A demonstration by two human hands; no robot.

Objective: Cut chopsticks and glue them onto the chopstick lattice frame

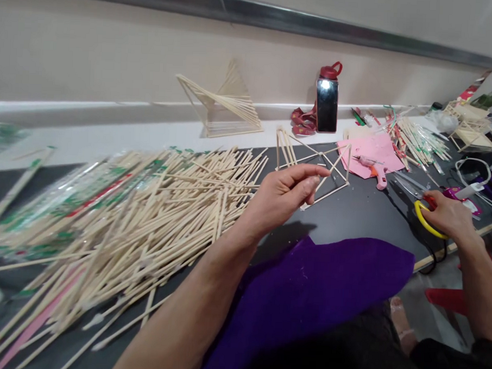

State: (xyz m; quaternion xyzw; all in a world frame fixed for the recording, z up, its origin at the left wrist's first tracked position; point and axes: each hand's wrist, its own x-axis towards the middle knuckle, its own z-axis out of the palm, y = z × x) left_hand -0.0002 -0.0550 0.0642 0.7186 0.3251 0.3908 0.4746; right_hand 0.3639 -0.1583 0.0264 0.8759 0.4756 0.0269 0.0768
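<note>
My left hand [288, 194] is raised over the table's middle, thumb and fingertips pressed together; whether anything small is pinched there I cannot make out. Just behind its fingertips stands a small frame of glued sticks [330, 194]. At the right, my right hand [446, 212] is closed on the yellow and red handles of scissors [430, 221], whose blades point left. A pink glue gun [379, 171] lies on pink sheets [372, 149] between the frame and the scissors. Left of my left forearm is a large pile of wooden chopsticks [179, 209].
A twisted stick model [229, 105] stands against the wall. Beside it is a red-capped bottle [330, 73] with a phone [326, 105] leaning on it. Wrapped chopsticks [82, 199] lie at far left. Purple cloth [323, 280] covers the near edge. Cables and a white plug [469, 190] are at right.
</note>
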